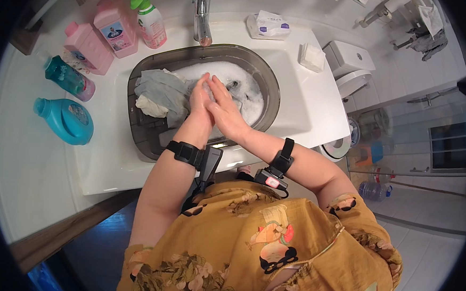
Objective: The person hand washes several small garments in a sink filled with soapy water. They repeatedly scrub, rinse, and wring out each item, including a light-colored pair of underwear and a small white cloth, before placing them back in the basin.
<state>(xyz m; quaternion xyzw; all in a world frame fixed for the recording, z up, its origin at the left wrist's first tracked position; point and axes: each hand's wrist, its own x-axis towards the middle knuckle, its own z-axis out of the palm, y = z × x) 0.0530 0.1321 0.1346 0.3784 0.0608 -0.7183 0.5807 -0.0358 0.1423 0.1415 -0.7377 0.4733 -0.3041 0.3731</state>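
My left hand [201, 97] and my right hand [223, 110] meet palm to palm above a grey translucent plastic washbasin [271, 91]. Their fingers point toward the faucet, and the palms are hidden, so whether anything lies between them cannot be seen. White suds [250, 100] spread over the water at the basin's right and far side. A heap of wet grey cloth [159, 88] rests in the left part, against my left hand. Cream-coloured cloth [150, 107] sticks out below the heap. Darker fabric [235, 83] shows through the foam beyond my right hand.
The basin sits in a white sink [298, 101] under a chrome faucet [203, 17]. Along the left stand a blue jug [65, 119], a teal bottle [68, 77], pink bottles [116, 28] and a spray bottle [151, 24]. Tissues [267, 25] and a white folded stack [312, 58] lie right.
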